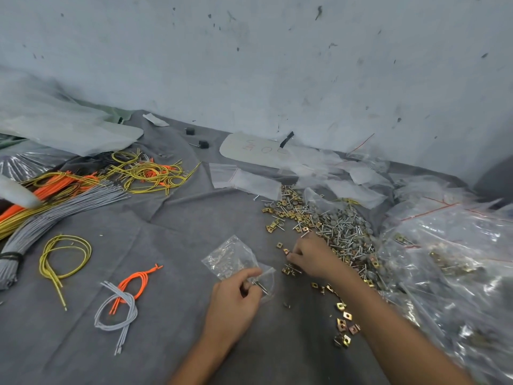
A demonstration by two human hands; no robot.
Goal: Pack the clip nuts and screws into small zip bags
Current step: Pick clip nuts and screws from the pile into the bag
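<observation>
The left hand (236, 295) pinches the small zip bag (233, 257) at its mouth, just left of the screws (347, 232), while the right hand (308, 257) curls onto loose clip nuts (290, 269), its catch unclear; best to hold the mouth wide and carry only a few nuts.
</observation>
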